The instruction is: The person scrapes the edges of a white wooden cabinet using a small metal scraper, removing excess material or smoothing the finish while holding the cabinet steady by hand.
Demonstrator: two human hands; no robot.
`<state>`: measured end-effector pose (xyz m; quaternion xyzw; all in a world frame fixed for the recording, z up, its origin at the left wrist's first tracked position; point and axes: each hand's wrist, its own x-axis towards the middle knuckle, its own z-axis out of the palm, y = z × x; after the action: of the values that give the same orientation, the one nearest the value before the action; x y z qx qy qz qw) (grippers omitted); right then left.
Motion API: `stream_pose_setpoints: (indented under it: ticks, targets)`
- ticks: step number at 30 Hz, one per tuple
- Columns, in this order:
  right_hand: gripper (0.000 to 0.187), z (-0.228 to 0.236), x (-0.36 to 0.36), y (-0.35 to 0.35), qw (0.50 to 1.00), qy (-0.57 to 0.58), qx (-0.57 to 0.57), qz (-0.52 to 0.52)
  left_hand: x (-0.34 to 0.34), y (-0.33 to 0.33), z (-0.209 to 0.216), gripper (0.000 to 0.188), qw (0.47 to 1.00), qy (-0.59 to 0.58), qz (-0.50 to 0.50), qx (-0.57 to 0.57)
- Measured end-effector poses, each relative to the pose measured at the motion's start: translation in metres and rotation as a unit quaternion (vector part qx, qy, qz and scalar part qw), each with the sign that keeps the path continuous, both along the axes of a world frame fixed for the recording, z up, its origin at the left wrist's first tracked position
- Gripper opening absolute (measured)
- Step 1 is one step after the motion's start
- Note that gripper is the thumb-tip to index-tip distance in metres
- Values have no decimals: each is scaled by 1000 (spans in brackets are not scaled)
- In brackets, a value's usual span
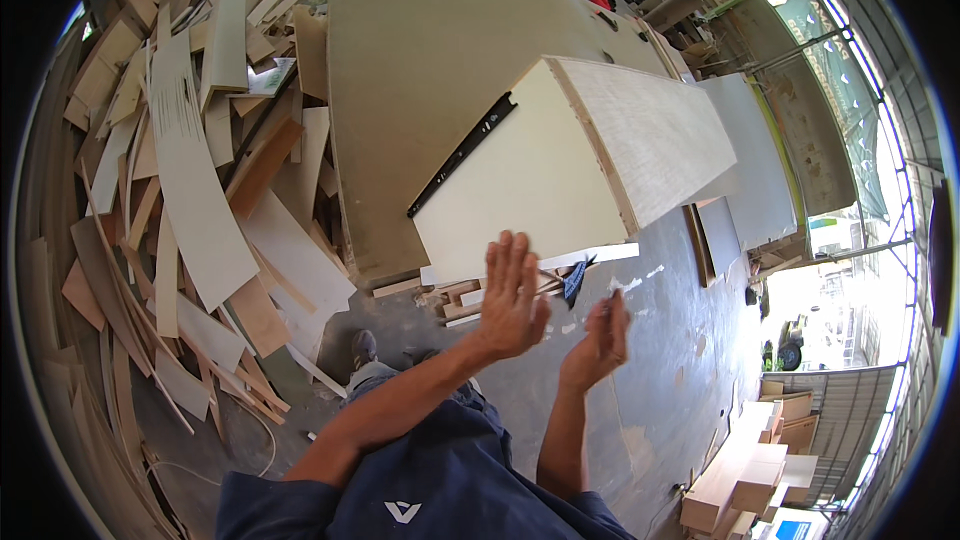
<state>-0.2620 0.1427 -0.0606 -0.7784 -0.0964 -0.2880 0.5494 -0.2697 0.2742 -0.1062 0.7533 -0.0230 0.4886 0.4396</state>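
Note:
A pale wooden drawer box (515,180) rests on a large brown board, its white side towards me and its light wood-grain panel (650,140) to the right. Along that white side a black metal drawer slide (462,155) runs at a slant. My left hand (513,305) is held up with its fingers stretched, close to the box's near edge; whether it touches the edge I cannot tell. To its right, my right hand (597,335) is closed with fingertips pinched together. Whatever they hold is too small to make out.
The brown board (400,60) spreads out under the box. Wood offcuts (190,160) heap up at the left. Under the near edge lie stacked strips (465,300) and a dark blue cloth-like piece (575,282). Wooden boxes (745,480) stand on the floor at the lower right.

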Motion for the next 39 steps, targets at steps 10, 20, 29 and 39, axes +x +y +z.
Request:
stream_pose_setpoints:
  ticks: [10,20,29,39]
  targets:
    - [33,129,34,62,833,-433,-307,156,-31,16,-88,95,991,122,-7,55]
    - [50,76,27,69,791,-335,-470,202,-34,13,-81,97,989,138,-21,45]
    - [45,127,24,73,857,-349,-357,127,-34,9,-73,102,991,133,-15,29]
    - [53,81,9,76,803,-256,-500,200,-34,7,-75,105,989,143,-12,31]
